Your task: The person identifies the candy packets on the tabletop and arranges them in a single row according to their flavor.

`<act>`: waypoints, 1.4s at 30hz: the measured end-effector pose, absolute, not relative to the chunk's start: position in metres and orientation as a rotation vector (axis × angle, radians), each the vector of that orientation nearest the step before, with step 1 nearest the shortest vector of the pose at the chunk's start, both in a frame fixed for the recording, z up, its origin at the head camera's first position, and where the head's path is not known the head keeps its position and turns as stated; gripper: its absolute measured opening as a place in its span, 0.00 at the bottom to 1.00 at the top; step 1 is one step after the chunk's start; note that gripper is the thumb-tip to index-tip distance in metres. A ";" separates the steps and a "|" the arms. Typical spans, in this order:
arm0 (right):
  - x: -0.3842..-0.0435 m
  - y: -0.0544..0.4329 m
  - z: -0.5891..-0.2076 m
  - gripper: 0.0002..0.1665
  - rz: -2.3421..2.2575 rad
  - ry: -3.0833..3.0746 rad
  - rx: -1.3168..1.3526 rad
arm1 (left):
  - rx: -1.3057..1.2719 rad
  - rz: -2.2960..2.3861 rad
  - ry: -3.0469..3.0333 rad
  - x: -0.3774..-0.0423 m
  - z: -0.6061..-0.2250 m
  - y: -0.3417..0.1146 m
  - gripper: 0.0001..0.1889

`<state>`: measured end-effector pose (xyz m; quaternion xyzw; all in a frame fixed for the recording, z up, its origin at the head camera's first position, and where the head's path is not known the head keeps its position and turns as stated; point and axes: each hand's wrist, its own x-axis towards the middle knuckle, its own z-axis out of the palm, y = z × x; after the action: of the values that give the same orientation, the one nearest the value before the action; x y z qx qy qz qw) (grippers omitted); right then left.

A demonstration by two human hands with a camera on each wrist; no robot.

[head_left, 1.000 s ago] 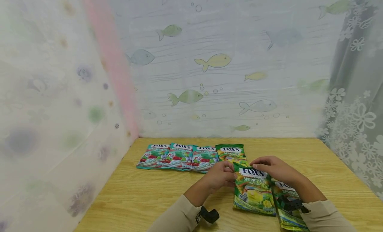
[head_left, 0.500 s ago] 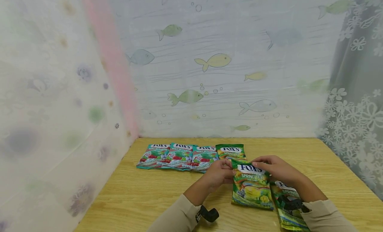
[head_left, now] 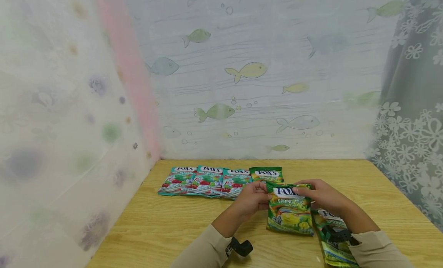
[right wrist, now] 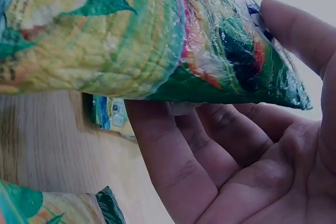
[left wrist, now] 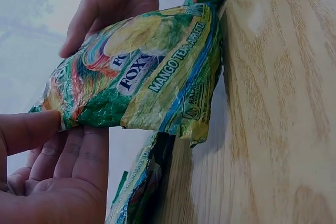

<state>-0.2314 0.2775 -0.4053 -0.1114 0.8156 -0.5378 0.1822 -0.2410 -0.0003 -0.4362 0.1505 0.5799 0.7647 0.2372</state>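
Note:
Both hands hold a green and yellow candy bag [head_left: 290, 214], labelled FOX'S Spring Tea, by its upper part. My left hand [head_left: 250, 202] pinches the bag's left edge, thumb in front and fingers behind, as the left wrist view shows. At the upper right corner, my right hand [head_left: 323, 195] has its thumb on the front, while the right wrist view shows its fingers [right wrist: 210, 145] beneath. The bag's lower end is raised over the wood in the left wrist view. Just behind it, a second Spring Tea bag [head_left: 265, 173] lies partly hidden.
Three teal Mint Blossom bags [head_left: 209, 183] lie overlapping in a row along the back left of the wooden table [head_left: 166, 229]. Another Spring Tea bag [head_left: 333, 237] lies at the front right, partly under the right forearm. A fish-print curtain [head_left: 256, 106] closes off the back.
The held bag has moved a little up and away, and its lower end has risen. The hands have shifted only slightly with it; the other bags have stayed put.

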 end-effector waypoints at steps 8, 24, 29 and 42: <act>-0.232 0.281 -0.405 0.25 -1.470 2.276 -0.387 | 0.424 2.121 1.562 -0.242 -0.435 -0.003 0.10; -0.230 0.283 -0.404 0.29 -1.463 2.213 -0.521 | 0.397 2.205 1.584 -0.248 -0.437 -0.004 0.08; -0.231 0.284 -0.405 0.31 -1.480 2.224 -0.542 | 0.426 2.215 1.564 -0.246 -0.434 -0.004 0.08; -0.231 0.289 -0.403 0.25 -1.505 2.291 -0.519 | 0.429 2.223 1.596 -0.244 -0.432 -0.006 0.25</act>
<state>-0.2311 0.2887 -0.4026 -0.1833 0.8085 -0.5311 0.1750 -0.2439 -0.0063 -0.4317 0.1523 0.5663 0.7887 0.1847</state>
